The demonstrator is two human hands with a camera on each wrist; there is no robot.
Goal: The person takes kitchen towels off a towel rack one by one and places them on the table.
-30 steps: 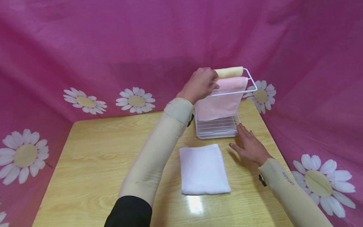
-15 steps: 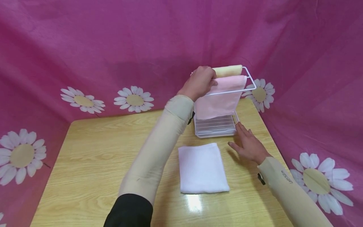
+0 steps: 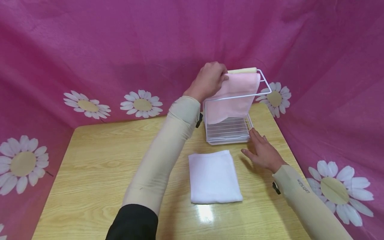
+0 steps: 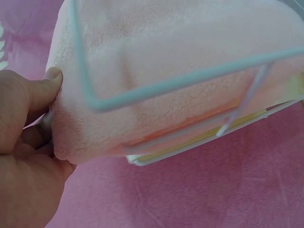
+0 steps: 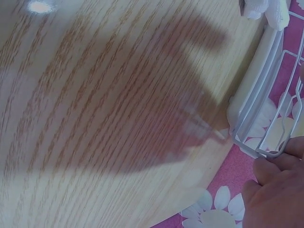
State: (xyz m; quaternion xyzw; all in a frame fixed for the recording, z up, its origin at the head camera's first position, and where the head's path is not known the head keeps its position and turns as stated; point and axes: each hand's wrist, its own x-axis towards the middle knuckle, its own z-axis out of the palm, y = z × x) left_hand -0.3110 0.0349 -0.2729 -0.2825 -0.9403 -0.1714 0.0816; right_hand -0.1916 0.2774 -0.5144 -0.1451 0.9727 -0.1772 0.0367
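Pink cloth (image 3: 231,108) (yellow one (image 3: 243,70) behind)

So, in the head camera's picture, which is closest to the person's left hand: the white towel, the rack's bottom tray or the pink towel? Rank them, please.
1. Pink towel: on the rack, pinched by the left hand.
2. Bottom tray: below the pink towel.
3. White towel: flat on the table, in front of the rack.
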